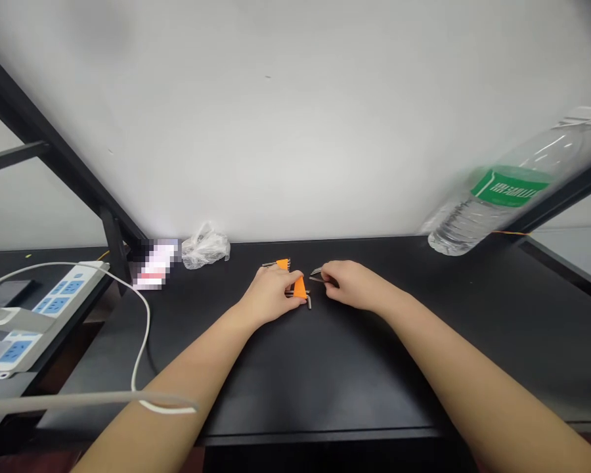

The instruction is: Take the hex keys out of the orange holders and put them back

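My left hand [270, 293] grips an orange hex key holder [300, 288] between thumb and fingers, low over the black table. A bent metal hex key [310, 302] sticks out at the holder's near end. Just beyond the left fingers lies a second orange piece [282, 264] with several metal key ends in it; whether it joins the held one is hidden by the hand. To the right, my right hand [352, 282] is pinched closed on thin metal hex keys [316, 280], their tips pointing left toward the holder with a small gap between.
A crumpled clear plastic bag [205, 247] lies by the wall, beside a blurred-out pinkish item [156, 264]. At the back right stands a water bottle [512, 187] with a green label. A power strip [54, 309] and a white cable [146, 328] are at the left.
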`<action>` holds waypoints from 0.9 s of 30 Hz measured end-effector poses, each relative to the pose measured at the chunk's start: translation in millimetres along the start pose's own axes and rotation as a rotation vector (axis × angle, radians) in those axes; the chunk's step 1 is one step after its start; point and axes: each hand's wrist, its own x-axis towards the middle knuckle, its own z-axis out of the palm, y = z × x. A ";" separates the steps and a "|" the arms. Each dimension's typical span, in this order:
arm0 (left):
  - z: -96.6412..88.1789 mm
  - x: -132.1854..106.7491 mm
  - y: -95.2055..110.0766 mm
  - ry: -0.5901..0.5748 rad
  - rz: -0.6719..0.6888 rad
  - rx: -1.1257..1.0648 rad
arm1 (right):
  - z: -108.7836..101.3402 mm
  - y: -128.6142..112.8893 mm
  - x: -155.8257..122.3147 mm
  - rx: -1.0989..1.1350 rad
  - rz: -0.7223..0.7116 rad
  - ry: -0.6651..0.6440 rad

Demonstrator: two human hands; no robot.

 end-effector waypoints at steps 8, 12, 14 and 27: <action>2.3 0.7 -3.6 0.065 -0.028 -0.024 | -5.6 0.8 -1.8 0.118 -0.085 0.015; 3.1 0.8 -4.8 0.076 -0.016 -0.036 | -7.8 0.9 -3.1 0.128 -0.084 0.031; 3.3 1.3 -5.0 0.078 -0.011 -0.039 | -7.1 1.1 -3.2 0.129 -0.099 0.037; -1.5 1.4 -2.5 0.059 -0.015 -0.121 | -8.1 2.2 -6.4 0.147 -0.145 0.074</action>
